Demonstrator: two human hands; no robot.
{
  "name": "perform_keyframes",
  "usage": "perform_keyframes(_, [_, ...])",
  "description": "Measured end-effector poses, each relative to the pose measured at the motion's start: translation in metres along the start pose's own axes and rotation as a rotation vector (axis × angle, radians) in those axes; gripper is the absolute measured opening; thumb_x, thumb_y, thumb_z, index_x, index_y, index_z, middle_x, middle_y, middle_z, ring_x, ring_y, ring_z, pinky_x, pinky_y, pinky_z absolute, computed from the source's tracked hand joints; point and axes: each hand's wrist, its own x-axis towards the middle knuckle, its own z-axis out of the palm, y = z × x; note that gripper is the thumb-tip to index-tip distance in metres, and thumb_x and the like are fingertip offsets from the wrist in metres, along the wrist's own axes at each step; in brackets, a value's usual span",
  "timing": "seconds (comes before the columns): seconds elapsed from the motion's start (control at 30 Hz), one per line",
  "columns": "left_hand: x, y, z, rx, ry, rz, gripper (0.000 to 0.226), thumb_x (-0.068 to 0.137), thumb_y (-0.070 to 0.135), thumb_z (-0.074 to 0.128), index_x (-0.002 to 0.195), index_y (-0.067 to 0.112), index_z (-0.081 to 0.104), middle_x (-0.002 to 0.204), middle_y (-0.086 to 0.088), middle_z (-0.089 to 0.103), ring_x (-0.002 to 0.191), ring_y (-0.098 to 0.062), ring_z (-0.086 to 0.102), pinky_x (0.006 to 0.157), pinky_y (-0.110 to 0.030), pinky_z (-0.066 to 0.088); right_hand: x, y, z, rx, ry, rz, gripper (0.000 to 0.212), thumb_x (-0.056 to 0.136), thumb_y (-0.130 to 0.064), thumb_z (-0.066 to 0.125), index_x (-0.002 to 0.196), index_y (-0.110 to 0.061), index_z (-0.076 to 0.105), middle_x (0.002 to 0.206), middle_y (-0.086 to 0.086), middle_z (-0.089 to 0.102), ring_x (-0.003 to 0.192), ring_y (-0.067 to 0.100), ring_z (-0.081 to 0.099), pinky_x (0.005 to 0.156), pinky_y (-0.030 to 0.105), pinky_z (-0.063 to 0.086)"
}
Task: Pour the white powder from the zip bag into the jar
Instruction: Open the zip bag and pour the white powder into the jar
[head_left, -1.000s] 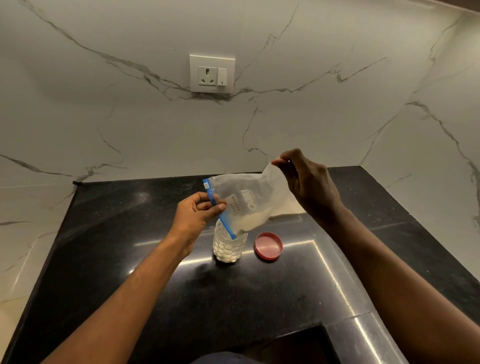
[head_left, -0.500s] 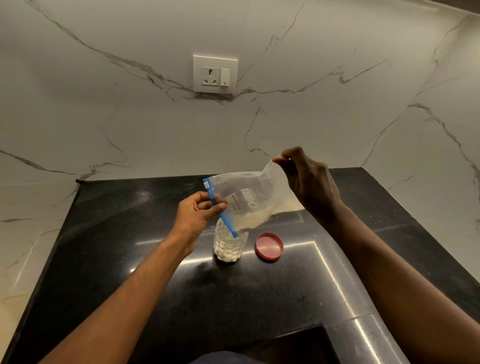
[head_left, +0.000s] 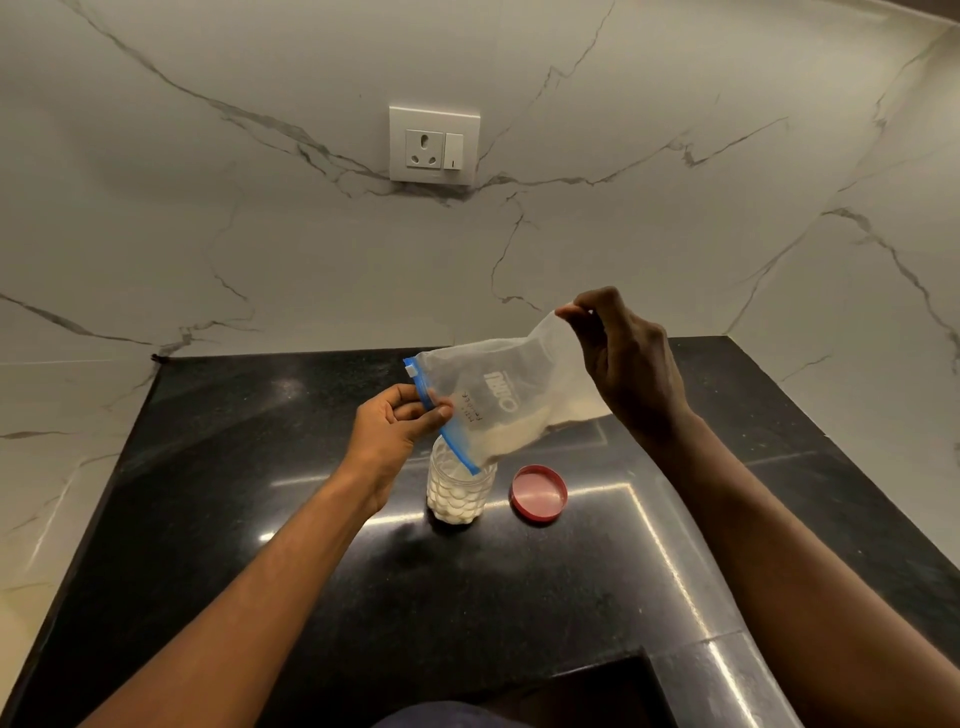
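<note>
Zip bag (head_left: 498, 400) tilted over jar (head_left: 458, 491), hands pinching ends

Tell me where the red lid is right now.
In the head view, the red lid lies flat on the black counter, just right of the jar, below the tilted zip bag.

This looks like a home kitchen corner. A polished black granite countertop (head_left: 260, 519) runs below the two hands' hold on the bag and turns along the right wall. White marble-look wall panels (head_left: 260, 234) with grey veins rise behind that hold, and a white socket with switch (head_left: 434, 145) sits above it on the back wall.
</note>
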Motion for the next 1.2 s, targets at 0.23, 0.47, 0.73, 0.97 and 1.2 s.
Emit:
perform_keyframes(0.23, [0.0,-0.001,0.0,-0.002,-0.004,-0.01,0.029,0.087,0.01,0.078,0.116,0.009,0.071,0.109,-0.006,0.08,0.105,-0.019,0.077,0.091,-0.034,0.06,-0.001,-0.001,-0.001,-0.019,0.003,-0.026,0.024,0.101,-0.025,0.059,0.106,-0.003,0.054,0.071,0.006,0.065,0.052,0.008,0.052,0.056,0.006,0.032])
perform_keyframes(0.47, [0.0,-0.002,-0.001,0.008,-0.015,-0.007,0.03,0.088,0.009,0.077,0.117,0.009,0.071,0.109,-0.006,0.081,0.105,-0.018,0.077,0.089,-0.032,0.06,-0.006,-0.002,0.004,-0.095,0.045,0.066,0.028,0.1,-0.027,0.064,0.096,0.0,0.063,0.072,0.005,0.061,0.058,0.014,0.053,0.051,0.025,0.043])
perform_keyframes(0.73, [-0.001,-0.008,-0.005,-0.022,-0.007,-0.036,0.031,0.089,0.007,0.076,0.119,0.006,0.07,0.11,-0.008,0.08,0.105,-0.019,0.077,0.091,-0.035,0.061,-0.015,-0.008,0.003,0.469,-0.199,0.598,0.015,0.108,-0.029,0.048,0.105,-0.016,0.055,0.103,0.014,0.066,0.09,0.031,0.067,0.074,0.056,0.06])
perform_keyframes(0.97, [-0.001,-0.011,-0.008,-0.054,0.005,-0.05,0.031,0.089,0.007,0.076,0.119,0.006,0.069,0.112,-0.009,0.079,0.107,-0.021,0.076,0.09,-0.034,0.061,-0.038,-0.003,-0.016,0.661,-0.398,0.657,0.065,0.077,-0.048,0.077,0.135,-0.048,0.048,0.136,-0.005,0.054,0.125,0.011,0.056,0.091,0.032,0.058])
perform_keyframes(1.2, [0.0,-0.009,-0.006,-0.048,0.006,-0.05,0.029,0.089,0.006,0.076,0.117,0.008,0.07,0.112,-0.009,0.079,0.106,-0.02,0.077,0.085,-0.031,0.061,-0.054,0.007,-0.007,0.537,-0.197,0.622,0.085,0.091,-0.005,0.075,0.158,-0.035,0.031,0.113,0.003,0.069,0.101,0.021,0.073,0.088,0.037,0.063])
